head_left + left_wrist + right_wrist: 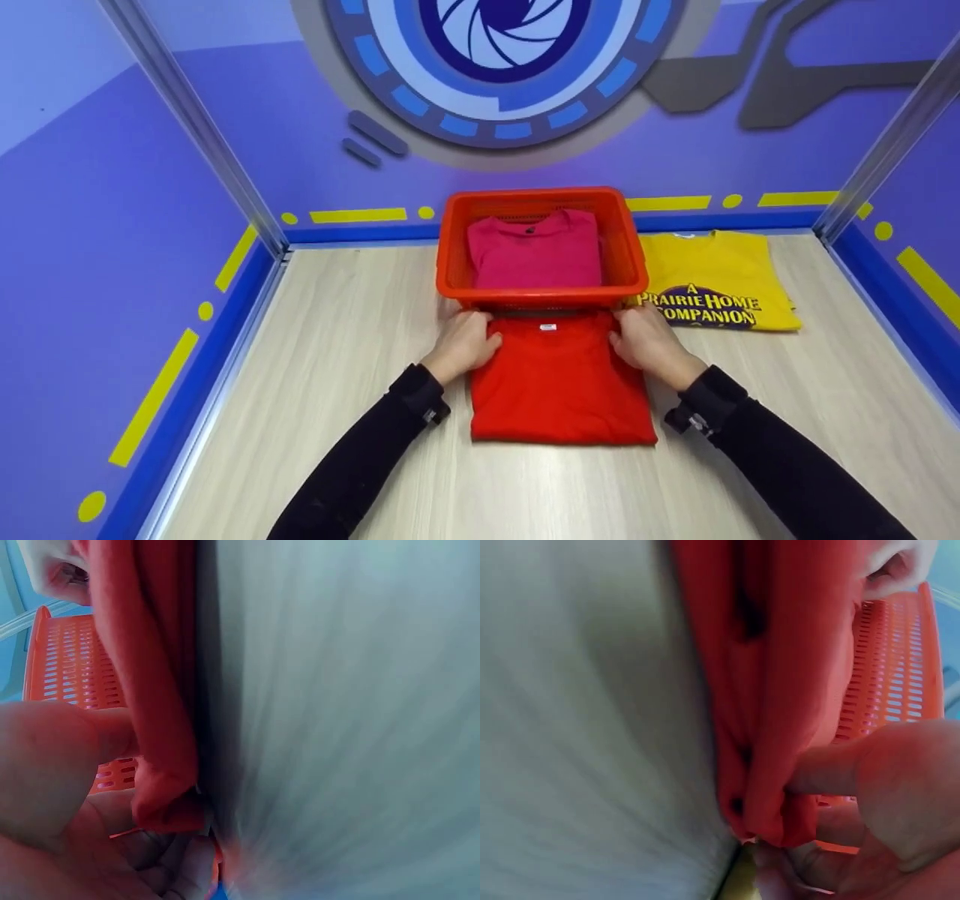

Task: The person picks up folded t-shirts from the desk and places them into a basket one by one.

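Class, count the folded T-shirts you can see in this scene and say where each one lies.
3. A pink shirt lies inside the orange basket; a red shirt lies on the table before it, gripped by both hands; a yellow shirt lies right of the basket. More may be hidden under the pink one.

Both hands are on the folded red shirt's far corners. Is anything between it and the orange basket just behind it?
Only the basket's near wall, directly against the red shirt's far edge. A pink shirt lies folded inside. The yellow shirt sits off to the right. The left hand and right hand pinch the corners.
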`<state>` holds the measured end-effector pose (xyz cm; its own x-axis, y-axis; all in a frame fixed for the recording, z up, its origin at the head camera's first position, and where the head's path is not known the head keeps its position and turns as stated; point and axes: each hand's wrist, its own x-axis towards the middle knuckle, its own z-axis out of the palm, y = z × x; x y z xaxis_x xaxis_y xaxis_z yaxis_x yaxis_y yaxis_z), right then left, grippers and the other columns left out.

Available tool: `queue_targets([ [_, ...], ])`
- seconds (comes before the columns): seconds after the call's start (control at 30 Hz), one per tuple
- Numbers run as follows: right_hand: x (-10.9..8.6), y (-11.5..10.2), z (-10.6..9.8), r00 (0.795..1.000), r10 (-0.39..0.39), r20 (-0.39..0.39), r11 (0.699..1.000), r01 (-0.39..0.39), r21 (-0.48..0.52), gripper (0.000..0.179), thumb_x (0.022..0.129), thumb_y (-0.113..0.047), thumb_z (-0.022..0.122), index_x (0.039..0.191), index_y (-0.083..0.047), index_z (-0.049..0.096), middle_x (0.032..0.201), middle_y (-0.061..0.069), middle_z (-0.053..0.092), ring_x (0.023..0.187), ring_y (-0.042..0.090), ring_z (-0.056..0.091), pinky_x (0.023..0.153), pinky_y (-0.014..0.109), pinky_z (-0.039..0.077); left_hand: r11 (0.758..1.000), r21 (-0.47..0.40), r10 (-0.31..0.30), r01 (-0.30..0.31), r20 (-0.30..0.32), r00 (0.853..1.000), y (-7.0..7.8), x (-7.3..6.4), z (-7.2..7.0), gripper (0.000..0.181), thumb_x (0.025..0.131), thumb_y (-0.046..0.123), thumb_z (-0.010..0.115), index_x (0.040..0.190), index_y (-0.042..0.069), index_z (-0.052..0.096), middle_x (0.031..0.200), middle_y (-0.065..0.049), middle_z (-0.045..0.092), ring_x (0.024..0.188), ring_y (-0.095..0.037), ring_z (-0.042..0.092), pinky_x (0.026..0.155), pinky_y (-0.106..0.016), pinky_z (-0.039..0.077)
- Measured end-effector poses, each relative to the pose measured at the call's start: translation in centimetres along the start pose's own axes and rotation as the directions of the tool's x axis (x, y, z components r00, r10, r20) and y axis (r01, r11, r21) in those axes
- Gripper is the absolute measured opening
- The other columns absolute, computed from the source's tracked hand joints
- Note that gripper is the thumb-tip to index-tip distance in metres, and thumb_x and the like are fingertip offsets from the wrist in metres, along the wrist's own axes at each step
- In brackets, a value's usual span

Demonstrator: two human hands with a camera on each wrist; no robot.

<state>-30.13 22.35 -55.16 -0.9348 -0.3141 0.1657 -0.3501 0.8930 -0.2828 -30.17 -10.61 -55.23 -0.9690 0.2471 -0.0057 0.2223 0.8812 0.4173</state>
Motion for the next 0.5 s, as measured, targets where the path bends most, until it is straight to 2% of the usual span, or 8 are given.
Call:
queue_targets([
  [0.1, 0.0, 0.1, -0.2, 0.993, 0.064, 0.095, 0.996, -0.070, 0.060, 0.011, 0.098, -0.011, 0.073, 0.097, -0.001, 0.075, 0.090, 0.019, 0.074, 0.093, 0.039, 0.071, 0.088, 0.056, 0.056, 1.000, -0.007, -0.022, 0.022, 0.027, 0.999, 0.1, 0.1, 0.1, 0.038, 0.104, 0.028, 0.069, 0.132, 0.004, 0.077, 0.128, -0.016, 0.080, 0.121, -0.034, 0.075, 0.107, -0.045, 0.060],
  [0.2, 0.1, 0.2, -0.5, 0.977, 0.121, 0.177, 0.983, -0.143, 0.117, 0.021, 0.102, -0.016, 0.069, 0.114, 0.000, 0.076, 0.101, 0.017, 0.074, 0.094, 0.032, 0.066, 0.087, 0.050, 0.055, 1.000, -0.002, -0.031, 0.031, 0.049, 0.998, 0.1, 0.2, 0.0, 0.036, 0.102, 0.031, 0.068, 0.126, 0.006, 0.078, 0.123, -0.013, 0.080, 0.117, -0.032, 0.074, 0.105, -0.043, 0.059],
  [0.33, 0.1, 0.4, -1.1, 0.963, 0.154, 0.222, 0.957, -0.202, 0.209, 0.037, 0.105, -0.019, 0.066, 0.134, 0.004, 0.070, 0.122, 0.022, 0.074, 0.102, 0.033, 0.064, 0.091, 0.047, 0.053, 0.998, -0.040, -0.048, 0.051, 0.057, 0.997, 0.0, 0.2, -0.4, 0.032, 0.101, 0.031, 0.069, 0.121, 0.007, 0.077, 0.118, -0.012, 0.079, 0.111, -0.031, 0.072, 0.102, -0.043, 0.059],
  [0.4, 0.1, 0.5, -1.4, 0.959, 0.166, 0.229, 0.942, -0.223, 0.250, 0.043, 0.106, -0.019, 0.066, 0.140, 0.005, 0.067, 0.130, 0.025, 0.072, 0.107, 0.035, 0.063, 0.094, 0.048, 0.053, 0.995, -0.082, -0.048, 0.053, 0.057, 0.997, 0.0, 0.1, -0.6, 0.033, 0.102, 0.029, 0.069, 0.125, 0.007, 0.076, 0.121, -0.012, 0.078, 0.112, -0.031, 0.071, 0.103, -0.044, 0.058],
  [0.5, 0.1, 0.8, -1.9, 0.952, 0.181, 0.247, 0.922, -0.252, 0.296, 0.051, 0.105, -0.022, 0.068, 0.147, 0.007, 0.063, 0.140, 0.029, 0.069, 0.112, 0.036, 0.062, 0.097, 0.047, 0.052, 0.987, -0.158, -0.029, 0.040, 0.073, 0.997, -0.1, -0.1, -0.9, 0.041, 0.104, 0.027, 0.069, 0.139, 0.006, 0.072, 0.136, -0.015, 0.076, 0.121, -0.031, 0.070, 0.110, -0.045, 0.057],
])
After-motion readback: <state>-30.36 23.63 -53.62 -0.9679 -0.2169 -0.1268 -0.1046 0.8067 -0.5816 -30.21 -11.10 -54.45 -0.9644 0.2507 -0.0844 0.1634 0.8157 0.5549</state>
